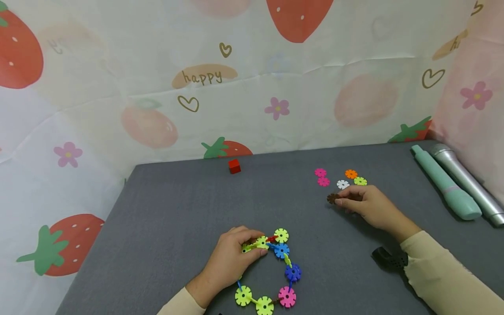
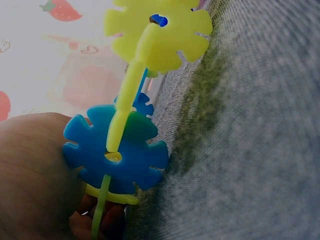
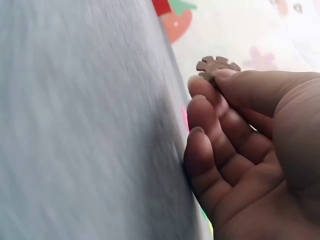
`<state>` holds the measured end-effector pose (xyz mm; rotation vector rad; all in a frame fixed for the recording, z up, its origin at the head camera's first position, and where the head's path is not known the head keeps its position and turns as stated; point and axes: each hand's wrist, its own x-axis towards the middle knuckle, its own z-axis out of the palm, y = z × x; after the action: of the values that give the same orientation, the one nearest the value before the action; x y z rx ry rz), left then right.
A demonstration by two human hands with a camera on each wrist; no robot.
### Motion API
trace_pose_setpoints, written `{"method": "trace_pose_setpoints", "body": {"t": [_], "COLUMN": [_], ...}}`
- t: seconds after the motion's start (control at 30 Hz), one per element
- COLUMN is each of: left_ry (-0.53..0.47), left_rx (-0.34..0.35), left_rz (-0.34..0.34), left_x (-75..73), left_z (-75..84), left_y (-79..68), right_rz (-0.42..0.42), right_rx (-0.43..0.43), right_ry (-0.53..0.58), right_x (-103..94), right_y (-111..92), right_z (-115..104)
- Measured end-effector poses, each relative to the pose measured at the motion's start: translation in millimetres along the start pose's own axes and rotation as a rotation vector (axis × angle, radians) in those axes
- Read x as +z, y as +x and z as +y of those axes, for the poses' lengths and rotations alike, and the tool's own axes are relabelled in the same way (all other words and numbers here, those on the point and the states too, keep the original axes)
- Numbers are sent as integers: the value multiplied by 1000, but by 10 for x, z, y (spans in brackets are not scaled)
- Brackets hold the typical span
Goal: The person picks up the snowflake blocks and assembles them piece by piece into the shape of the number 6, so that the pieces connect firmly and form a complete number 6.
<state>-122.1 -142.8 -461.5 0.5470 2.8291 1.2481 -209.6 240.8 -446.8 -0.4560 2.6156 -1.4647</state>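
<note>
Between its thumb and fingers, my right hand [image 1: 368, 205] pinches a brown notched plastic disc [image 1: 333, 198]; the right wrist view shows the same brown disc [image 3: 218, 66] at the fingertips. My left hand [image 1: 232, 256] grips a yellow-green disc [image 1: 262, 242] at the upper left of a loop of interlocked notched discs. A blue disc [image 1: 281, 250], a dark blue disc [image 1: 293, 272] and a pink disc [image 1: 287, 297] form its right side. The hand hides part of the loop's left side, but a blue disc [image 2: 117, 145] there shows in the left wrist view.
Loose discs lie near my right hand: pink [image 1: 323, 181], white [image 1: 343, 184], orange [image 1: 351, 174] and yellow-green [image 1: 360, 180]. A red cube [image 1: 234, 166] sits near the table's back edge. At the right lie a green club-shaped object [image 1: 449, 186] and a silver microphone-like object [image 1: 468, 181].
</note>
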Motion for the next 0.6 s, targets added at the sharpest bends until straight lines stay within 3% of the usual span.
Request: {"method": "trace_pose_setpoints", "body": {"t": [0.2,0.6], "left_ry": [2,-32], "left_rx": [4,52], "left_rz": [-7,-31], "left_x": [-6,0], "left_z": [5,-8], "left_y": [2,-11], "right_rz": [-64,-202], "right_rx": [-70,-241], "right_ry": [54,11], "right_x": [195,567], "right_y": [-18,-65], "right_z": [-85,-226]}}
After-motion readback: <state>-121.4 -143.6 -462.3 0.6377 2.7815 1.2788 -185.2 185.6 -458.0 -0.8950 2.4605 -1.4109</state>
